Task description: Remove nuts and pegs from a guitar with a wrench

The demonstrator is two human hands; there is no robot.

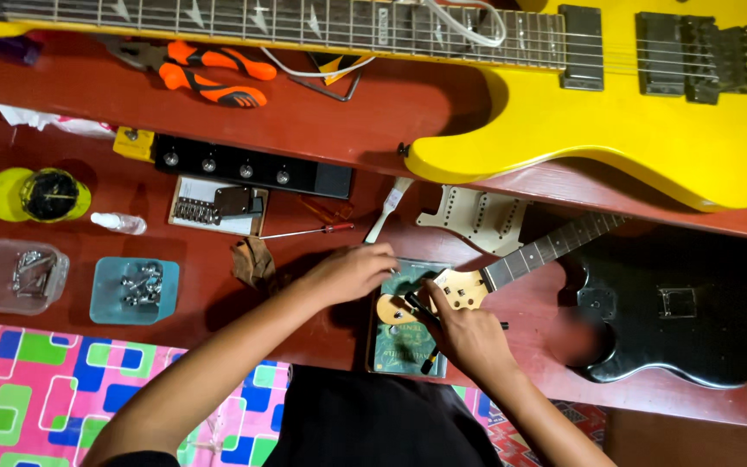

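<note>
The pale maple guitar headstock (447,290) lies near the front edge of the dark red wooden worktop (322,121), propped on a green book-like slab (404,346), with its dark fretted neck (555,246) running up and right to the black solid guitar body (685,303).

The left hand (352,272) presses down flat at the far left end of the headstock, fingers (382,255) curled over its edge and holding no tool.

The right hand (469,337) is closed around a thin black-handled tool (421,310), its tip set against the headstock face.

The risks, as I judge them:
- The tool tip could skate off the small fitting it addresses and scratch the pale wood, since only one hand steadies the neck.
- The slab is a narrow support and sits near the worktop's front edge, so a hard push could tip the headstock or slide it towards the person's lap.
- The clear plastic tub of metal parts (21,275) and the teal tray of silvery hardware (134,290) stand well apart to the left, so any loosened piece has to travel across the bare surface and may roll off.
- The red-handled thin screwdriver (309,231) lies just beyond the left hand, and a sweep of the wrist could knock it.
</note>
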